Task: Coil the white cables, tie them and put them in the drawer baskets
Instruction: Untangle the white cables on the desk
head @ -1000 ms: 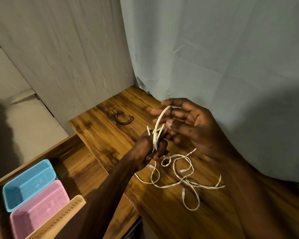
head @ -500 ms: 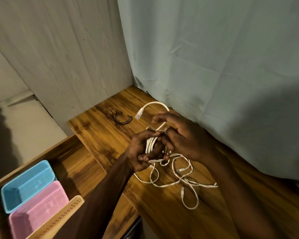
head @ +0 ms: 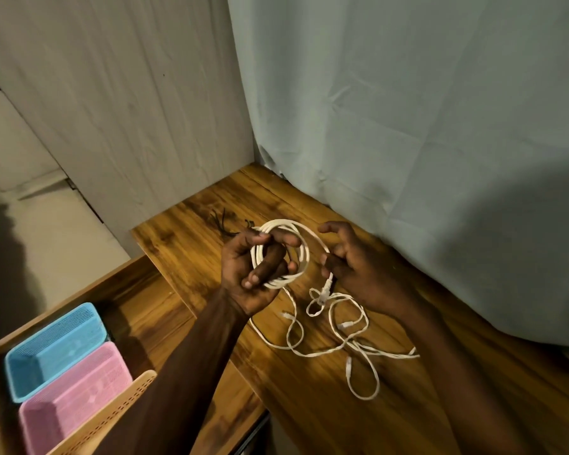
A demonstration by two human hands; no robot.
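My left hand (head: 257, 274) grips a coil of white cable (head: 301, 251) of a few round loops, held above the wooden table (head: 309, 405). My right hand (head: 352, 264) pinches the free end of that cable just above its plug (head: 326, 290), to the right of the coil. More loose white cables (head: 342, 343) lie tangled on the table below both hands. A bunch of black ties (head: 225, 223) lies on the table behind my left hand. The open drawer (head: 138, 307) at lower left holds a blue basket (head: 51, 349), a pink basket (head: 69, 399) and a tan basket (head: 119, 412).
A pale blue curtain (head: 408, 126) hangs along the table's far right edge. A light panel wall (head: 128, 110) stands behind the table's left corner. The floor (head: 46, 241) shows to the left of the drawer.
The coil in my left hand has grown from a short bundle to wide round loops. My right hand moved right and now pinches the cable near its plug.
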